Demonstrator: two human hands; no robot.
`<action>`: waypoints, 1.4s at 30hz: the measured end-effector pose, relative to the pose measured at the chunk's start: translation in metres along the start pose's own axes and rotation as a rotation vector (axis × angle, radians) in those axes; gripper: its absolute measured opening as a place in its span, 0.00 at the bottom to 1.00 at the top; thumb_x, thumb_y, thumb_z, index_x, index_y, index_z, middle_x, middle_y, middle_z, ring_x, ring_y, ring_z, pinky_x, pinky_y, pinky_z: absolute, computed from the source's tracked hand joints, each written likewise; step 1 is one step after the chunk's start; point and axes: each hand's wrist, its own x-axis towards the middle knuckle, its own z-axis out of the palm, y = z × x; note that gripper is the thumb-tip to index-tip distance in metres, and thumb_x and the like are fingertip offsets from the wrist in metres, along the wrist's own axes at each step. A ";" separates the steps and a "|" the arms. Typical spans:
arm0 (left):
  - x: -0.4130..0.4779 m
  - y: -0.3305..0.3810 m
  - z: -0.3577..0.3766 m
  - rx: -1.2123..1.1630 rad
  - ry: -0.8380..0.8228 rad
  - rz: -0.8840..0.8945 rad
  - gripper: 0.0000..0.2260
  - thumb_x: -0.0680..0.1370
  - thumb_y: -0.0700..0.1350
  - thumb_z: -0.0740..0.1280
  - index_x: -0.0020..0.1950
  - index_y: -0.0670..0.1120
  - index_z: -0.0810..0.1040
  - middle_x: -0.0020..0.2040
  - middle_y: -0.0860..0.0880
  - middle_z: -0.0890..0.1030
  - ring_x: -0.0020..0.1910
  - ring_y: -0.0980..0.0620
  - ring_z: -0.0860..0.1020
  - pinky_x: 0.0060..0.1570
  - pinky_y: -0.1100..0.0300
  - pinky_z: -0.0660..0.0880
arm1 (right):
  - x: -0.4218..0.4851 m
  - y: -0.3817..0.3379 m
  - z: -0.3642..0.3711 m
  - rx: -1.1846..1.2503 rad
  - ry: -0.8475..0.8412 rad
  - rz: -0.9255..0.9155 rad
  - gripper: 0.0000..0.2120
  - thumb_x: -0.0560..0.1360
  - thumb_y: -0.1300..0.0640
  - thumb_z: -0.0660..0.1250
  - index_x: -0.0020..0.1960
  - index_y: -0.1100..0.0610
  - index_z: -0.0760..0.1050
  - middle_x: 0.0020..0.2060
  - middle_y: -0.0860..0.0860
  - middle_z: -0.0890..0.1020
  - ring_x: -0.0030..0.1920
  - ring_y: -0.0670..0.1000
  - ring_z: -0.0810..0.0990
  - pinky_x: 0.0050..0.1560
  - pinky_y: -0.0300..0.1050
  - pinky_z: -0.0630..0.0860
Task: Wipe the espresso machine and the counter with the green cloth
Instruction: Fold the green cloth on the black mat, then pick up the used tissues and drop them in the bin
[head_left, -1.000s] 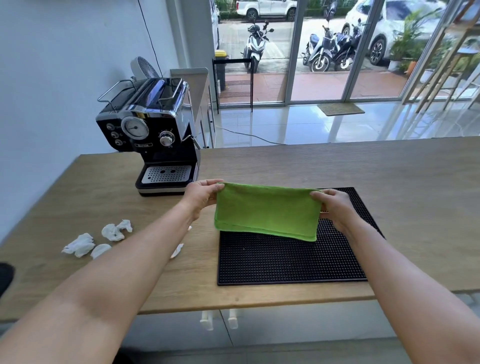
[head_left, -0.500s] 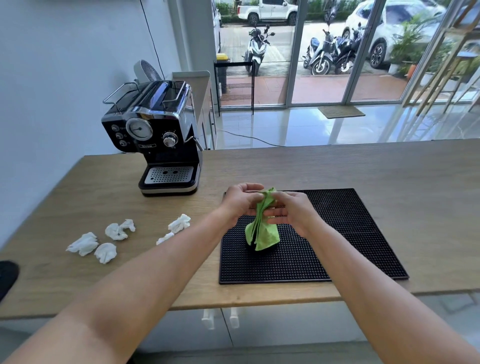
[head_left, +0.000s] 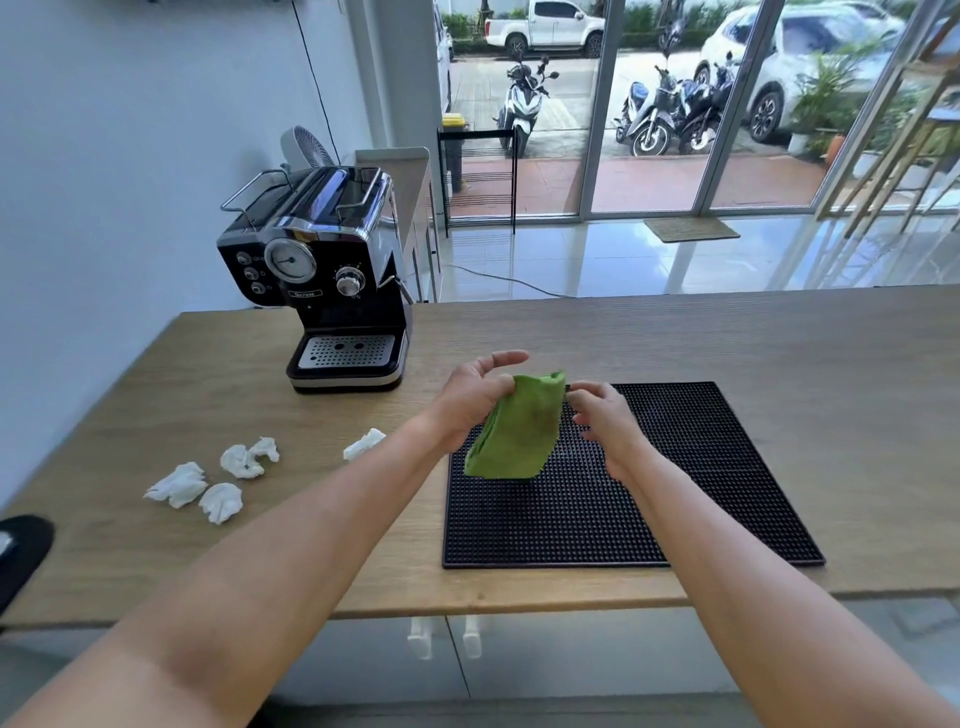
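Observation:
The green cloth (head_left: 517, 428) is folded into a thick pad and hangs above the left end of the black rubber mat (head_left: 675, 493). My left hand (head_left: 470, 400) grips its upper left edge, index finger stretched out. My right hand (head_left: 602, 421) touches the cloth's upper right edge with its fingertips. The black and chrome espresso machine (head_left: 327, 275) stands at the back left of the wooden counter (head_left: 727, 343), apart from both hands, its drip tray facing me.
Several crumpled white tissues (head_left: 218, 480) lie on the counter's left part, one tissue (head_left: 363, 443) close beside my left forearm. A dark object (head_left: 21, 556) sits at the left edge. The wall runs along the left; glass doors stand beyond the counter.
The cloth, first held spread wide between both hands, was brought together and folded. It now hangs as a compact pad mostly from my left hand, tilted to the left.

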 end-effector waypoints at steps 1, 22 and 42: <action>-0.002 0.006 -0.001 -0.054 -0.061 -0.006 0.16 0.76 0.34 0.62 0.62 0.46 0.78 0.37 0.46 0.82 0.30 0.53 0.78 0.31 0.61 0.77 | 0.002 0.003 -0.002 0.027 -0.113 0.020 0.21 0.77 0.44 0.66 0.65 0.54 0.75 0.56 0.52 0.82 0.53 0.52 0.79 0.48 0.45 0.73; 0.004 -0.072 -0.037 0.423 0.341 -0.203 0.16 0.74 0.38 0.59 0.57 0.51 0.78 0.43 0.53 0.79 0.41 0.51 0.76 0.46 0.53 0.78 | -0.001 0.041 0.024 -0.568 -0.021 0.087 0.16 0.75 0.54 0.68 0.62 0.55 0.77 0.53 0.56 0.82 0.53 0.57 0.82 0.55 0.57 0.79; -0.089 -0.077 -0.335 1.452 0.041 -0.624 0.53 0.61 0.62 0.76 0.76 0.66 0.44 0.79 0.44 0.41 0.76 0.37 0.49 0.72 0.45 0.59 | -0.015 0.007 0.264 -1.257 -0.644 -0.300 0.52 0.64 0.32 0.72 0.78 0.38 0.46 0.79 0.54 0.42 0.79 0.60 0.44 0.75 0.60 0.49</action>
